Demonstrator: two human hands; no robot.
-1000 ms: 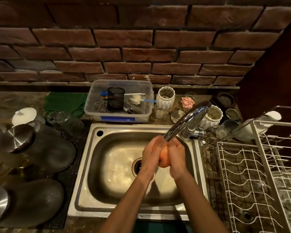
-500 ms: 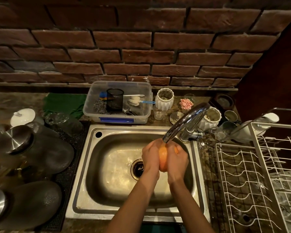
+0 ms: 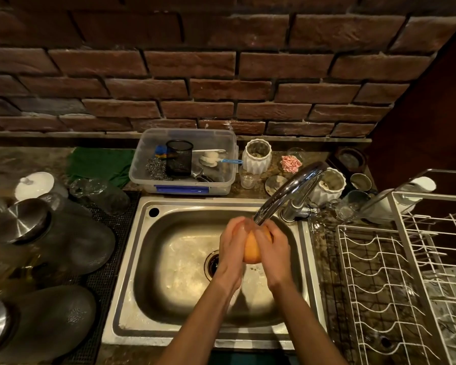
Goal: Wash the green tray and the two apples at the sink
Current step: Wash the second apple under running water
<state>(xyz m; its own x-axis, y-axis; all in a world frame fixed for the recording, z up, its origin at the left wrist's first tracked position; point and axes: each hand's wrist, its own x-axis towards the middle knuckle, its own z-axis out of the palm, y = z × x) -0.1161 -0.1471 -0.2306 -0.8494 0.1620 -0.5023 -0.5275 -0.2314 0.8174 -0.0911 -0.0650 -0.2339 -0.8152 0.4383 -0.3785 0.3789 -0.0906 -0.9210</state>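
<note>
An orange-yellow apple (image 3: 252, 247) is pressed between both palms over the steel sink (image 3: 174, 262), right under the spout of the chrome tap (image 3: 287, 191). My left hand (image 3: 232, 245) cups its left side, and my right hand (image 3: 273, 248) covers its right side. Most of the apple is hidden by the fingers. Neither the green tray nor a second apple shows anywhere in view.
A clear plastic tub (image 3: 184, 160) of scrubbers sits behind the sink, with a green cloth (image 3: 98, 164) to its left. Dark upturned bowls and steel lids (image 3: 27, 219) crowd the left counter. White jars (image 3: 256, 155) and glasses stand by the tap. A white wire rack (image 3: 395, 272) fills the right.
Both hands have rubbed around the apple, keeping it under the spout. More of the apple's lower side shows between the palms now. The view has shifted slightly.
</note>
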